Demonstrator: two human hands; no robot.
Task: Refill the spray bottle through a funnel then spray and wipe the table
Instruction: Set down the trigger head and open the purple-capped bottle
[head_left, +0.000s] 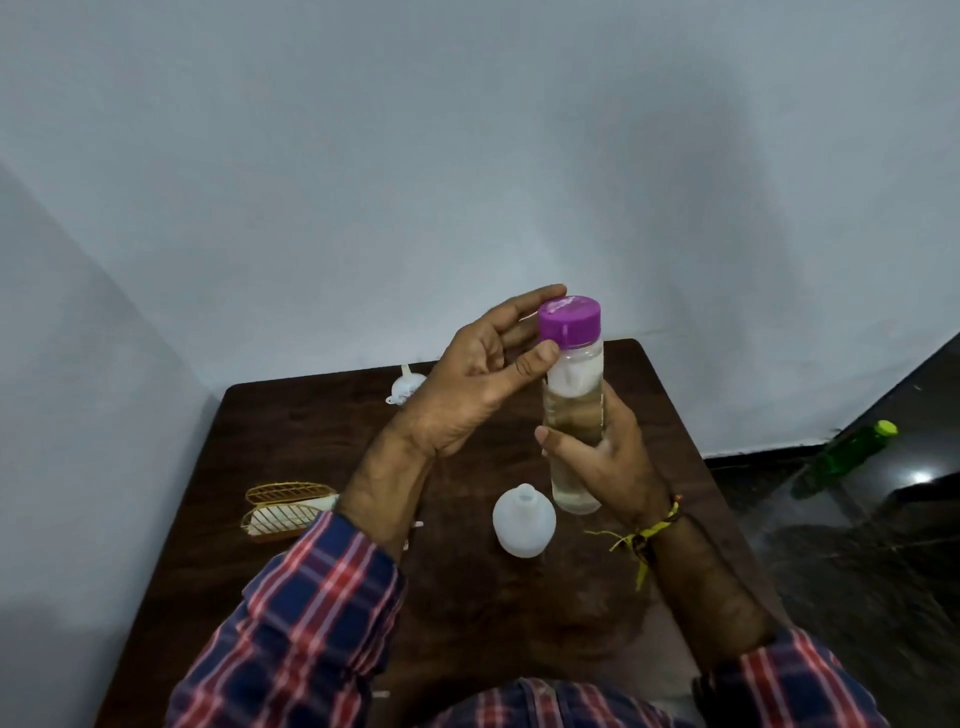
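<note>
A dark brown wooden table (322, 447) fills the lower centre of the frame, pushed into the corner of pale grey-blue walls (467, 156); at right, a glossy dark floor (857, 545) carries a green plastic bottle with a lime cap (852, 454). A gold wire holder with white paper inside (285, 512) lies toward the table's left edge, and a small white plastic funnel (404, 387) sits at the table's far side, partly hidden behind the left hand.

Held upright above the table, centre frame, is a clear plastic bottle (574, 415) with a purple screw cap (569, 321) — roughly two-thirds full of clear, faintly yellowish liquid. Just below and left of it, a squat translucent white spray bottle (523, 522) stands on the table with its neck uncapped.

The right hand (608, 462) wraps the clear bottle's lower body, thumb across the front and fingers curled behind. The left hand (478, 384) is at the cap — thumb tip pressed against the cap's lower rim, index finger extended behind its top, the remaining fingers loosely bent and apart. Red, white and navy plaid sleeves (291, 623) cover both forearms; a yellow thread band (644, 535) circles the right wrist.
</note>
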